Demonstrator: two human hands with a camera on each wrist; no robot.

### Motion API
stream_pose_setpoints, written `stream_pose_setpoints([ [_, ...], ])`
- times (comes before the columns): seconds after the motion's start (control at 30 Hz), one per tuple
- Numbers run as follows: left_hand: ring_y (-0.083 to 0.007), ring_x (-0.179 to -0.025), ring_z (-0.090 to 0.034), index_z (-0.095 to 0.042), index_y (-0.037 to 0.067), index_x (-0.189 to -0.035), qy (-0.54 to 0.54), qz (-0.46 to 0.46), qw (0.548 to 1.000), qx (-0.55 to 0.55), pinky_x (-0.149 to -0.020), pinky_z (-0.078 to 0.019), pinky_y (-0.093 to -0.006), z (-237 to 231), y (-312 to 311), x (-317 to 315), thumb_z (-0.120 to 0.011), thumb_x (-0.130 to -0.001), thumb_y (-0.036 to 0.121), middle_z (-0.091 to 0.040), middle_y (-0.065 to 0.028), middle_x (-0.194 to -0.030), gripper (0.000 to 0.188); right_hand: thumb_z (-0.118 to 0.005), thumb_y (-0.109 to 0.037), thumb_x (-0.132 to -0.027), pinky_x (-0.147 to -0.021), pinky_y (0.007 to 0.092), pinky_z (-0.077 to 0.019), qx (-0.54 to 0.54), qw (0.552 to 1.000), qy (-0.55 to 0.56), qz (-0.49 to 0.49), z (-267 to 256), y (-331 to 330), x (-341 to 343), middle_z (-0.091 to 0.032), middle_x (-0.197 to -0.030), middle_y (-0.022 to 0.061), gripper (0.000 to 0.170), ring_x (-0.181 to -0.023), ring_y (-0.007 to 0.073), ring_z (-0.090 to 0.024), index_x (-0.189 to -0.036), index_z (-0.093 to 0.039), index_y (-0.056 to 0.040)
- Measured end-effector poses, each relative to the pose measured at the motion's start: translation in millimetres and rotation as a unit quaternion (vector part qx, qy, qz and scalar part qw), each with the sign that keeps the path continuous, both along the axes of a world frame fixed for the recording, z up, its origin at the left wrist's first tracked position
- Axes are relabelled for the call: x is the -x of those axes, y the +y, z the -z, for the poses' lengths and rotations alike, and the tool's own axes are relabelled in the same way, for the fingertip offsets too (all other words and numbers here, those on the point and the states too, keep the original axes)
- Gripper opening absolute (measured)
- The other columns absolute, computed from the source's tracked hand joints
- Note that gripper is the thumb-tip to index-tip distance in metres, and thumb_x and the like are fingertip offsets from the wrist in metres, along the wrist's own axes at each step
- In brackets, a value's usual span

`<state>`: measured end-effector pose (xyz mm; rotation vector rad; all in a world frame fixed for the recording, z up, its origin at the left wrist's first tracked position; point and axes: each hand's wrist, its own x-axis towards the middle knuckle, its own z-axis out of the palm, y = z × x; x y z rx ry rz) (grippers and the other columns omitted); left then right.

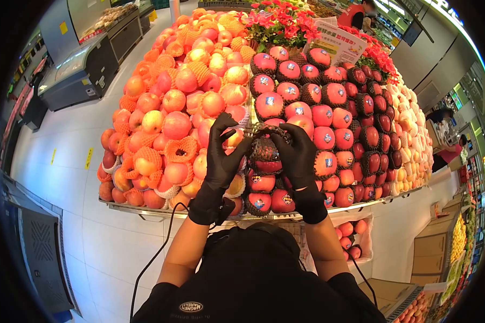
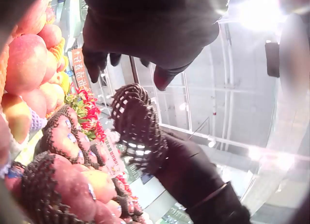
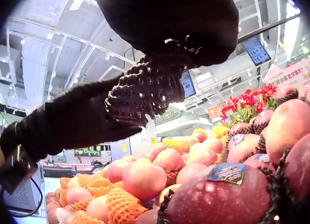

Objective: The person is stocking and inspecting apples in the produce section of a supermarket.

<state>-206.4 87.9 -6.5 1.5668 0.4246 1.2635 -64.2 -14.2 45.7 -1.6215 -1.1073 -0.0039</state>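
Both hands wear black gloves and are raised over the front of the apple display. A black foam fruit net (image 2: 138, 127) hangs between them, its mesh bunched and no fruit visible inside. My right hand (image 1: 296, 156) grips one end of the net, which droops from the fingers in the right wrist view. Beside the net's other end, my left hand (image 1: 223, 153) has its thumb and fingers spread in a loose C; a gap shows between them and the mesh in the left wrist view. Below are red apples (image 1: 261, 183) with stickers, in black nets.
Red-yellow apples (image 1: 175, 126), some in orange foam nets, are heaped at left. Darker apples (image 1: 372, 137) and pale fruit (image 1: 409, 140) fill the right. Red flowers (image 1: 285, 24) and a sign (image 1: 337, 43) stand behind. A box of apples (image 1: 365, 242) sits below the front edge.
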Motion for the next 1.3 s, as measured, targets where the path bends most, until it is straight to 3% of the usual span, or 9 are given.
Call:
stream_pose_setpoints([
  [0.13,-0.0271,-0.137,-0.036,-0.068,0.004,-0.108,0.129,-0.001,0.984,-0.124,-0.109,-0.033,-0.0391,-19.3,-9.6,6.3,-0.065,-0.087,0.005,-0.04,-0.0174,-0.145,0.021,-0.072,-0.01,-0.082,-0.063,0.0308,-0.0482,0.009,1.0,-0.012,0.01,1.6,1.8,1.7,-0.06,-0.08,0.0094,0.021,-0.068,0.0186,-0.059,-0.098,-0.061,-0.002],
  [0.17,-0.0333,-0.125,-0.049,-0.071,0.005,-0.094,0.154,-0.057,0.97,-0.178,-0.101,-0.0405,-0.0391,-15.8,-9.2,1.8,-0.065,-0.085,0.008,-0.048,-0.0224,-0.137,0.011,-0.071,-0.009,-0.081,-0.064,0.0313,-0.0486,0.022,1.0,-0.012,-0.006,4.0,2.0,0.8,-0.06,-0.081,0.0095,0.02,-0.069,0.0196,-0.059,-0.097,-0.061,-0.0022],
  [0.27,-0.0283,-0.102,-0.064,-0.07,0.002,-0.097,0.188,0.035,0.981,0.042,-0.083,-0.0511,-0.0335,-15.1,-6.1,2.2,-0.067,-0.083,0.008,-0.051,-0.0242,-0.132,0.015,-0.068,-0.004,-0.08,-0.067,0.0336,-0.05,0.011,0.995,-0.055,-0.08,16.1,2.1,-9.7,-0.061,-0.086,0.0101,0.018,-0.072,0.0235,-0.06,-0.097,-0.062,-0.0027],
  [0.3,-0.0172,-0.09,-0.066,-0.065,-0.001,-0.109,0.194,-0.039,0.979,-0.047,-0.067,-0.053,-0.0271,-6.5,-3.9,2.7,-0.064,-0.084,0.002,-0.055,-0.0158,-0.128,0.025,-0.067,-0.003,-0.079,-0.068,0.0349,-0.0505,-0.027,0.987,-0.099,-0.121,22.3,4.3,-16.5,-0.062,-0.088,0.0106,0.019,-0.074,0.0254,-0.061,-0.098,-0.063,-0.003],
  [0.43,-0.0194,-0.095,-0.065,-0.057,0.0,-0.122,0.149,-0.091,0.978,-0.118,-0.071,-0.0534,-0.0282,-6.4,-8.1,0.1,-0.061,-0.08,-0.002,-0.054,-0.0178,-0.13,0.042,-0.062,0.002,-0.077,-0.073,0.0404,-0.0516,-0.011,0.948,-0.307,-0.078,16.2,2.5,-13.0,-0.062,-0.099,0.0139,0.03,-0.085,0.0321,-0.062,-0.106,-0.063,-0.0053],
  [0.63,-0.0388,-0.108,-0.058,-0.051,0.001,-0.126,0.104,-0.086,0.983,-0.124,-0.086,-0.0496,-0.0395,-24.0,-26.2,-12.4,-0.049,-0.079,-0.004,-0.053,-0.0241,-0.124,0.048,-0.058,0.003,-0.078,-0.083,0.0405,-0.0504,0.032,0.993,-0.115,-0.004,17.0,14.6,19.3,-0.063,-0.109,0.0175,0.038,-0.098,0.0347,-0.062,-0.114,-0.063,-0.0068],
  [0.73,-0.0252,-0.095,-0.063,-0.054,0.001,-0.123,0.156,-0.163,0.962,-0.156,-0.078,-0.0514,-0.0313,-5.2,-13.5,-13.9,-0.05,-0.082,-0.002,-0.059,-0.0189,-0.118,0.042,-0.055,0.004,-0.075,-0.083,0.0419,-0.0497,0.054,0.99,-0.124,-0.032,28.5,9.8,9.7,-0.063,-0.107,0.0187,0.041,-0.098,0.0365,-0.061,-0.115,-0.061,-0.0047],
  [1.0,-0.0327,-0.097,-0.06,-0.066,0.006,-0.101,0.228,-0.299,0.887,-0.267,-0.081,-0.048,-0.0391,-18.1,0.3,-7.2,-0.065,-0.077,0.004,-0.061,-0.0163,-0.11,0.024,-0.05,0.008,-0.076,-0.082,0.0449,-0.0462,0.067,0.964,-0.256,-0.001,19.1,15.0,8.4,-0.063,-0.103,0.019,0.041,-0.094,0.0382,-0.058,-0.112,-0.062,-0.0071],
  [1.3,-0.0285,-0.095,-0.066,-0.067,0.007,-0.112,0.209,-0.193,0.944,-0.169,-0.079,-0.0534,-0.0349,-10.1,-10.2,-6.9,-0.06,-0.076,-0.005,-0.057,-0.0189,-0.119,0.038,-0.052,0.007,-0.076,-0.068,0.044,-0.05,0.063,0.977,-0.2,0.037,27.1,13.7,-6.9,-0.056,-0.099,0.0218,0.039,-0.083,0.0373,-0.06,-0.111,-0.064,-0.0071],
])
